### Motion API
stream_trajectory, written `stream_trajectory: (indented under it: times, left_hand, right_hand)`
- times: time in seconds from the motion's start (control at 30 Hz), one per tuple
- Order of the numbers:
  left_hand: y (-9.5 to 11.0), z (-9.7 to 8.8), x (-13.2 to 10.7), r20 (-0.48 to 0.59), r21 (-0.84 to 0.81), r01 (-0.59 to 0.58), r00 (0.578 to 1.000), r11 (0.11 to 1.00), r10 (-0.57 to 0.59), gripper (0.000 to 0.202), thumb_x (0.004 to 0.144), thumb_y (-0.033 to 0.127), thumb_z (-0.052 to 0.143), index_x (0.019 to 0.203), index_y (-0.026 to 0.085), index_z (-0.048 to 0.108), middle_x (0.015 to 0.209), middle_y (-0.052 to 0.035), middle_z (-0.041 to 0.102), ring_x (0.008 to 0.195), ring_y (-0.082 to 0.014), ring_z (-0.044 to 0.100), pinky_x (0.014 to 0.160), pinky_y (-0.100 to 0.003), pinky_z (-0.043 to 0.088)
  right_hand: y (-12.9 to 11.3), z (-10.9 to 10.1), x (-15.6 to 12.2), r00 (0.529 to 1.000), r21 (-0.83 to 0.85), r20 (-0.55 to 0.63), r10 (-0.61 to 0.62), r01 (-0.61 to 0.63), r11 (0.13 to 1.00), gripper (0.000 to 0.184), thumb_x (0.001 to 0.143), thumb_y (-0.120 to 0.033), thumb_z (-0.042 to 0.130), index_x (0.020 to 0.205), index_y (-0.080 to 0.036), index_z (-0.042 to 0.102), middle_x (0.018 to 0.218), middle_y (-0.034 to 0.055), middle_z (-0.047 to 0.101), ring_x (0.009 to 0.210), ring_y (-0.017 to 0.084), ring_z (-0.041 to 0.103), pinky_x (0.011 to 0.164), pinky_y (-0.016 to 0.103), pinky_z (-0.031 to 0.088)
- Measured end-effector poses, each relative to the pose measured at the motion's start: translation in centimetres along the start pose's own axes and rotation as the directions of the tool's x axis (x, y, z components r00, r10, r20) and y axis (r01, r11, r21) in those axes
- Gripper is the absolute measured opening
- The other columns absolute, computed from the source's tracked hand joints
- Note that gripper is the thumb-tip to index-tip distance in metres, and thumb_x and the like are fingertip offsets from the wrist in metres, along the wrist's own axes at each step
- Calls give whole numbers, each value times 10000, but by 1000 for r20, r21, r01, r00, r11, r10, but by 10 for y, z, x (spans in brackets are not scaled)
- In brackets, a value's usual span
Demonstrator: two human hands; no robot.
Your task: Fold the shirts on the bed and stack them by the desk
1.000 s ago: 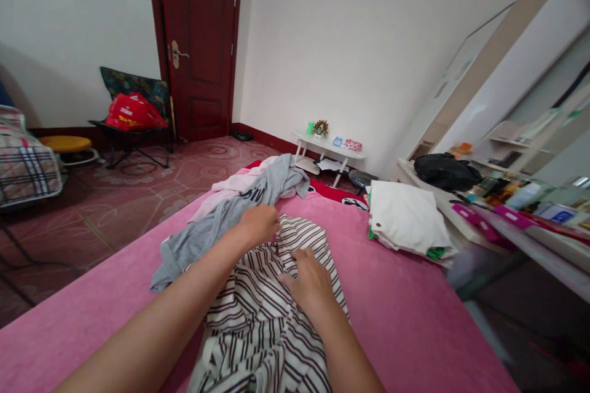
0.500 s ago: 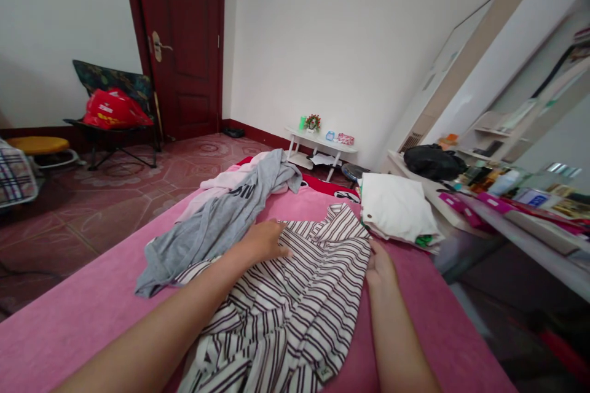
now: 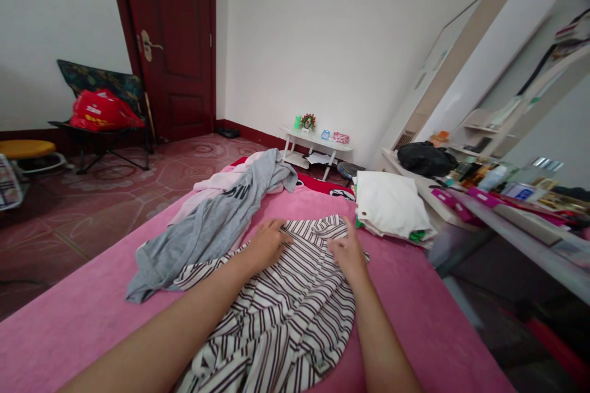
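Grey garment (image 3: 203,227) lies crumpled at left on the pink bed (image 3: 415,319). Left hand (image 3: 265,244) rests flat on the striped shirt (image 3: 286,301) spread mid-bed, grip open. Right hand (image 3: 346,253) sits on the shirt's far edge; cannot tell if its grip pinches cloth. Folded white stack (image 3: 391,206) lies near, to the right.

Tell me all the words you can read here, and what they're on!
No text reads clearly.
Grey shirt: dark letters, creased, unreadable.
Red bag: white print, too blurred.
Boxes at right: labels too small.
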State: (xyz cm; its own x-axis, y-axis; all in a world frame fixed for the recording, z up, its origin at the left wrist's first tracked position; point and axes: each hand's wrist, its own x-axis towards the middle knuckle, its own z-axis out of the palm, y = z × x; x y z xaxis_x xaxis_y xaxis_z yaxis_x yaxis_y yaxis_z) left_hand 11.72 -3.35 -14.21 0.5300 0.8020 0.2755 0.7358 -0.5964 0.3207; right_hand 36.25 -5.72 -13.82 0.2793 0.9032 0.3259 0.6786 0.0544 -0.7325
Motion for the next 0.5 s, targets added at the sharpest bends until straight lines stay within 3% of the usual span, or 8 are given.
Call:
stream_trajectory:
  times: [0.07, 0.13, 0.2, 0.27, 0.33, 0.37, 0.43, 0.5]
  left_hand:
    - [-1, 3, 0, -4, 0, -33, 999, 999, 33, 391, 833, 139, 533, 1131, 351, 673, 1360, -46, 466, 1279, -257, 384, 1063, -436, 344]
    - [-2, 6, 0, -6, 2, -46, 999, 999, 46, 399, 853, 150, 512, 1173, 342, 652, 1378, -61, 451, 1299, -263, 365, 1074, -444, 332]
    - [-4, 8, 0, -6, 10, -47, 999, 999, 47, 384, 871, 175, 501, 1197, 324, 640, 1389, -70, 445, 1305, -266, 359, 1084, -447, 321]
    - [-5, 8, 0, -4, 25, -44, 999, 999, 44, 372, 878, 199, 503, 1212, 301, 632, 1397, -77, 441, 1303, -264, 364, 1087, -439, 319]
    - [-5, 8, 0, -5, 46, -40, 999, 998, 40, 374, 882, 215, 502, 1229, 285, 621, 1403, -86, 437, 1303, -261, 367, 1088, -431, 318]
    - [-4, 8, 0, -6, 56, -38, 999, 998, 38, 376, 886, 226, 497, 1239, 284, 614, 1405, -90, 435, 1303, -260, 369, 1086, -430, 319]
    - [-3, 10, 1, -9, 75, -29, 1000, 997, 29, 381, 896, 251, 483, 1259, 288, 595, 1408, -94, 434, 1298, -262, 376, 1075, -436, 329]
    - [-2, 13, 3, -13, 99, -9, 1000, 995, 10, 395, 904, 274, 466, 1286, 285, 567, 1412, -95, 431, 1287, -267, 387, 1059, -447, 342]
  right_hand:
    - [-5, 11, -5, 988, -90, 155, 19, -5, 996, 660, 675, -280, 612, 1317, -197, 483, 550, -71, 562, 523, 148, 534, 550, 248, 388]
    - [-4, 18, -7, 983, -45, 175, 58, -50, 998, 430, 641, -246, 633, 1068, -202, 642, 509, -66, 539, 502, 139, 532, 532, 240, 382]
    - [0, 18, -5, 977, 80, 161, 141, -155, 985, 153, 657, -255, 592, 785, -189, 641, 500, -41, 553, 484, 142, 554, 511, 242, 409]
    - [5, 8, 0, 973, 247, 87, 215, -230, 941, 132, 706, -301, 515, 743, -189, 575, 548, -17, 597, 501, 159, 600, 507, 257, 458]
    - [10, -10, 8, 955, 489, -134, 263, -167, 856, 170, 723, -332, 479, 813, -195, 524, 639, -6, 631, 581, 175, 655, 562, 287, 516]
    - [13, -22, 12, 911, 616, -276, 308, -78, 784, 188, 711, -329, 489, 847, -200, 499, 681, -7, 636, 630, 179, 673, 606, 303, 537]
    - [19, -45, 19, 754, 748, -496, 431, 119, 653, 279, 659, -290, 535, 915, -213, 455, 756, -6, 639, 690, 177, 686, 671, 327, 553]
    - [25, -62, 23, 623, 743, -602, 499, 209, 635, 426, 615, -243, 571, 1011, -230, 415, 933, 28, 642, 748, 164, 683, 707, 335, 556]
